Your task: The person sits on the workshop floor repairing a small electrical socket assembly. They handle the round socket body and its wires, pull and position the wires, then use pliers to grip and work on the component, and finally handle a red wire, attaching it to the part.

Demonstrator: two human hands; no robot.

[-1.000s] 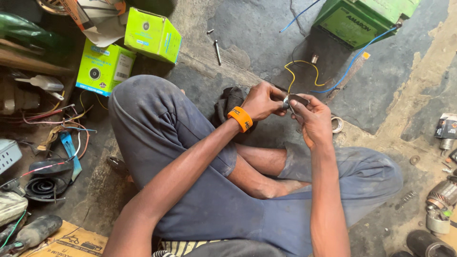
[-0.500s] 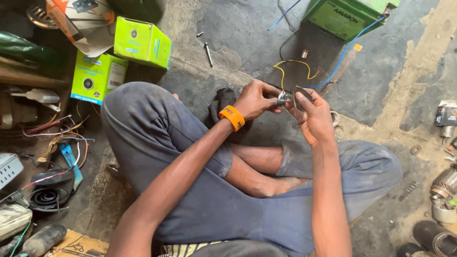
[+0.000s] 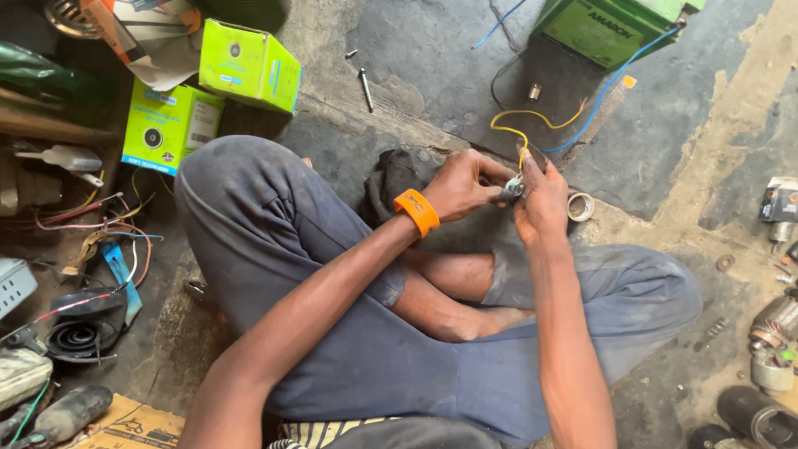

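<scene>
I sit cross-legged on a concrete floor. My left hand (image 3: pixel 462 185), with an orange wristband (image 3: pixel 416 211), and my right hand (image 3: pixel 542 196) meet over my knees. Both pinch a small metal part (image 3: pixel 514 189) between their fingertips. A yellow wire (image 3: pixel 522 125) rises from that part and curls back toward a green battery (image 3: pixel 600 27). A blue wire (image 3: pixel 605 90) runs from the battery's corner down to the floor near the yellow one. A dark rag (image 3: pixel 391 179) lies just behind my left wrist.
Two lime-green boxes (image 3: pixel 249 65) stand at the upper left, with loose wires (image 3: pixel 100 218) and tools below them. A tape roll (image 3: pixel 580 206) sits right of my hands. A bolt (image 3: pixel 366 88) lies on the floor. Metal motor parts (image 3: pixel 773 333) lie at the right edge.
My hands stay closed together on the small part while the view shifts a little; the yellow wire's loop has changed shape above them.
</scene>
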